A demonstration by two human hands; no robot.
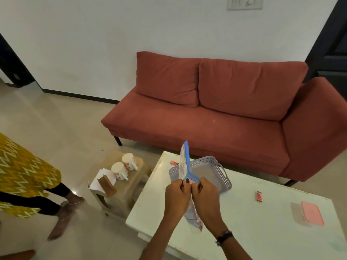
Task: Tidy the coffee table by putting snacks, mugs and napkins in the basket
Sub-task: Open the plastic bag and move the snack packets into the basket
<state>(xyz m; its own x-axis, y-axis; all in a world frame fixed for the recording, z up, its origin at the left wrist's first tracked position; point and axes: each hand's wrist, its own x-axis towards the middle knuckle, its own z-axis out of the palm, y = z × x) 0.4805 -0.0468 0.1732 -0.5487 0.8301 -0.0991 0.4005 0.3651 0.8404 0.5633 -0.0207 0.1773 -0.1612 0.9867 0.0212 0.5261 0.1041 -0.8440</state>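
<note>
My left hand (177, 196) and my right hand (204, 197) both grip a clear snack bag with a blue top (184, 162), held upright over the white coffee table (253, 231). Just behind the bag sits the grey perforated basket (224, 177), with nothing visible inside it. A small red snack packet (259, 196) lies on the table to the right of the basket. Another red packet (173, 163) lies near the table's far left corner. Two white mugs with red flower print (124, 167) stand upside down on a low stool to the left, beside white napkins (97, 182).
A pink-lidded clear box (310, 214) rests at the table's right end. The low beige stool (122, 192) also carries a brown wooden holder (107, 185). A red sofa (216, 113) stands behind the table. A person in a yellow patterned dress (22, 175) stands on the floor at left.
</note>
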